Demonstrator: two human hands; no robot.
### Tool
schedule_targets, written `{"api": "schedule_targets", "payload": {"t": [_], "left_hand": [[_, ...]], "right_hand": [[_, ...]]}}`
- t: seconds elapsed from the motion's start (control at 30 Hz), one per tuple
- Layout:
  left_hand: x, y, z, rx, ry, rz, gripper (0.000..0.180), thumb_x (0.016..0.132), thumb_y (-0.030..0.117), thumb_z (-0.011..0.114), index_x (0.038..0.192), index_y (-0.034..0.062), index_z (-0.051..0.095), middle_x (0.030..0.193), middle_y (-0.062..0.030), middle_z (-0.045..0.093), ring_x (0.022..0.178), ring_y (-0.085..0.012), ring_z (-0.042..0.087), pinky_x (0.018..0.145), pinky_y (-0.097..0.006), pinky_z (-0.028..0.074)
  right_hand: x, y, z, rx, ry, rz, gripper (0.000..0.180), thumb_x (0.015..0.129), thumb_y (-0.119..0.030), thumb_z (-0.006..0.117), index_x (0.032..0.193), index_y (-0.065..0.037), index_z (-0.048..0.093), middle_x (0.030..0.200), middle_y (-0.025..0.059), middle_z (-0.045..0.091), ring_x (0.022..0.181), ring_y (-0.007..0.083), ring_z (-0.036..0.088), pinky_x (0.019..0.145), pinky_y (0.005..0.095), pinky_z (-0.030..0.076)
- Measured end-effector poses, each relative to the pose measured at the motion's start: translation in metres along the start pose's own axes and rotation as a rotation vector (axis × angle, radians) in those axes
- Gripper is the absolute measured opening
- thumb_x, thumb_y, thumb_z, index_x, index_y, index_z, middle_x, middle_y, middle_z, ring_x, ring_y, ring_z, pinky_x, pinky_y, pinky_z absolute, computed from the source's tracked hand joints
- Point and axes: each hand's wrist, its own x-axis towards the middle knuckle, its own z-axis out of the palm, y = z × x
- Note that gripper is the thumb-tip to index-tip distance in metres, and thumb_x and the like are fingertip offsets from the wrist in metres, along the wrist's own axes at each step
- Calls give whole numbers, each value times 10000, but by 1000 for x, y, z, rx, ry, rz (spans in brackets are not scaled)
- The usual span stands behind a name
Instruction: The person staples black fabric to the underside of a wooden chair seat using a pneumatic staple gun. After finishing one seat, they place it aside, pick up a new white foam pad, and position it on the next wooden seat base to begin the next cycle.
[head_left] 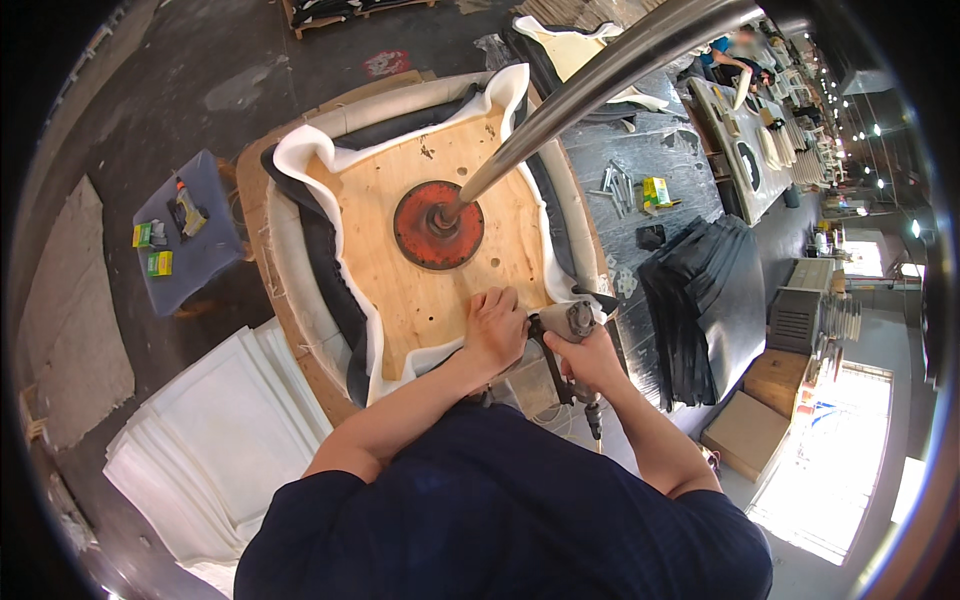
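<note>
A plywood seat panel (375, 225) lies in front of me, bordered by white foam padding (338, 215) and dark cover material (345, 290). My left hand (496, 328) rests at the panel's near edge. Its fingers are curled and pressed down, and whatever is under them is hidden. Just right of it, my right hand (590, 358) wraps round the handle of a staple gun (578, 320). The gun's nose points left, close to my left hand, and an air fitting hangs below its handle. A red round plate (438, 226) presses on the panel's middle, at the end of a metal rod (560, 115).
On the right, a table (665, 165) carries bolts, a yellow-green box (655, 192) and stacked black sheets (705, 300). To the left, a blue-topped stool (200, 255) holds another tool and small boxes. White sheets (220, 440) lean at lower left. A person (730, 60) works far right.
</note>
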Motion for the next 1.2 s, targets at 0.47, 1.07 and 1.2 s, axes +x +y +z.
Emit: {"api": "schedule_targets", "payload": {"t": [0.47, 1.07, 1.2], "left_hand": [[1, 2, 6, -59, 47, -20, 128, 855, 212, 811, 823, 107, 747, 1074, -87, 616, 1129, -331, 569, 988, -489, 405], [-73, -17, -92, 307, -313, -48, 225, 912, 292, 838, 987, 80, 831, 1147, -99, 631, 1182, -324, 573, 1007, -515, 423], [-73, -26, -87, 219, -291, -26, 193, 935, 275, 820, 944, 83, 833, 1117, -101, 637, 1161, -329, 582, 1001, -526, 423]], "right_hand": [[6, -1, -2, -12, -35, -64, 287, 962, -260, 883, 998, -7, 753, 626, 12, 651, 493, 106, 610, 460, 322, 471], [23, -14, -17, -224, 29, -97, 439, 903, -389, 922, 1029, 4, 772, 741, 94, 765, 528, 179, 718, 521, 353, 584], [22, -11, -16, -192, 55, -105, 446, 894, -391, 931, 1022, 3, 766, 746, 100, 762, 538, 183, 720, 529, 359, 586]]}}
